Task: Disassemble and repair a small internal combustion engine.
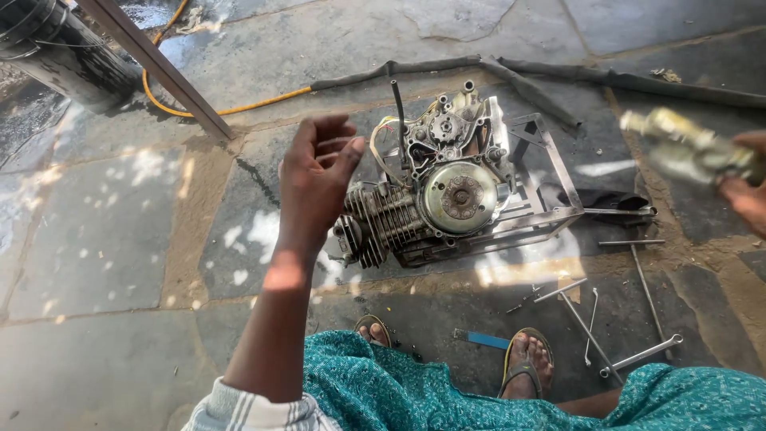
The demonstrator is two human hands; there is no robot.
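Note:
A motorcycle engine (435, 199) with cooling fins and a round rotor lies on a metal frame stand (550, 172) on the stone floor. My left hand (317, 172) is raised in front of the engine's left side, fingers loosely curled and apart, holding nothing. At the right edge my right hand (746, 191) grips a blurred, pale metal part (682, 148) lifted above the floor.
Spanners and long rods (630, 319) lie on the floor right of my sandalled feet (527, 359). A blue-handled tool (483, 339) sits between the feet. A yellow hose (239, 104), a black hose (558, 72), a dark barrel (56, 48) and a slanted metal bar (159, 68) are behind.

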